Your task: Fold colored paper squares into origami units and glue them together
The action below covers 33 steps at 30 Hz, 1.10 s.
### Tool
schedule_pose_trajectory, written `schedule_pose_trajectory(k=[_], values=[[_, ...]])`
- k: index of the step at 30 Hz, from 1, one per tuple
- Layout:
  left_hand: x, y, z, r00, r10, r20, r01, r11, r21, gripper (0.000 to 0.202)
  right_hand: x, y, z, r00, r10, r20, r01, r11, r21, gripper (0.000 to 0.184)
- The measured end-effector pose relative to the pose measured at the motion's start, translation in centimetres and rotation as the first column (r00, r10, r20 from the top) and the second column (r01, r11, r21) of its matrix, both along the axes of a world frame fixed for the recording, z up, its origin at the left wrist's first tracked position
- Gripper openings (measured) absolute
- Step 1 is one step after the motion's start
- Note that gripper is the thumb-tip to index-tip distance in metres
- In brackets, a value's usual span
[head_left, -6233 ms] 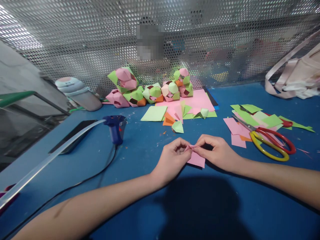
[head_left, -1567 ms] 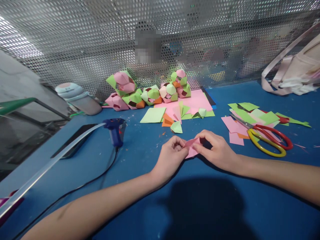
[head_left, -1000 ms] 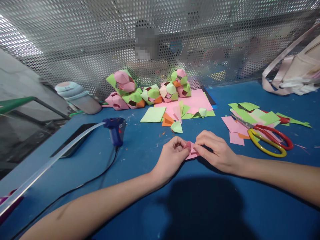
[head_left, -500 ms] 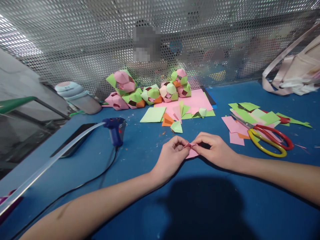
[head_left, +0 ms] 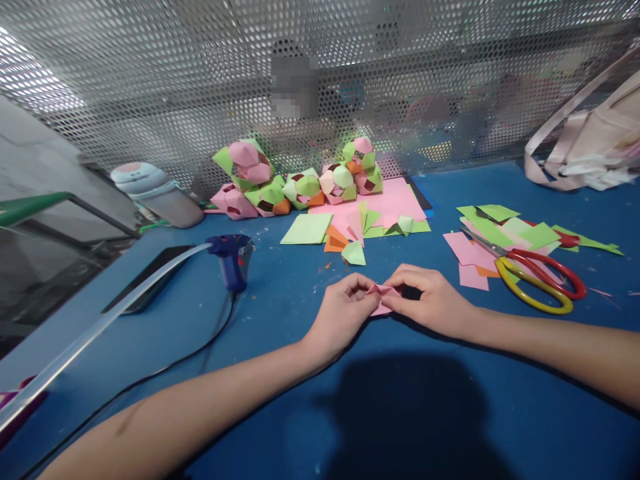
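A small folded pink paper piece lies on the blue table between my two hands. My left hand pinches its left end with curled fingers. My right hand pinches its right end with thumb and forefinger, the other fingers bent over the table. Most of the paper is hidden under my fingertips.
Folded paper balls and loose pink, green and orange sheets lie behind my hands. Scissors rest on paper scraps at the right. A blue glue gun with cable, a phone, a bottle and a bag stand around.
The pink paper has been folded smaller between my fingertips. Both hands have stayed at the same spot on the table, only their fingers shifting on the paper.
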<state>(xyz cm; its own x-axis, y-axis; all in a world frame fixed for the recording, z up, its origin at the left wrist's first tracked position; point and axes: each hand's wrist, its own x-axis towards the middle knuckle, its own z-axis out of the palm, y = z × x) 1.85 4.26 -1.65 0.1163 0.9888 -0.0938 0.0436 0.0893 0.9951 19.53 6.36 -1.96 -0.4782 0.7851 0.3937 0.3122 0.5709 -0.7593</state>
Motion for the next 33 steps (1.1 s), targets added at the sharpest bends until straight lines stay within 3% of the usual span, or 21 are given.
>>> schedule_pose_trajectory(k=[5, 14, 27, 33], values=[[0.00, 0.07, -0.17, 1.000, -0.005, -0.008, 0.005, 1.000, 0.010, 0.013, 0.16, -0.03, 0.37, 0.998, 0.052, -0.029, -0.053, 0.998, -0.046, 0.023], [0.23, -0.01, 0.43, 0.998, -0.038, -0.058, 0.039, 0.999, 0.016, 0.011, -0.02, -0.17, 0.22, 0.998, -0.019, -0.054, 0.017, 0.999, -0.033, 0.018], [0.15, 0.00, -0.03, 0.992, -0.110, -0.056, 0.112, 0.993, 0.039, 0.012, 0.00, -0.46, 0.00, 0.995, -0.095, -0.019, 0.096, 0.993, 0.076, 0.013], [0.09, 0.04, -0.08, 0.995, -0.050, -0.089, 0.054, 0.997, 0.045, 0.012, -0.10, -0.27, 0.12, 0.996, -0.085, 0.013, 0.084, 0.993, 0.079, 0.015]])
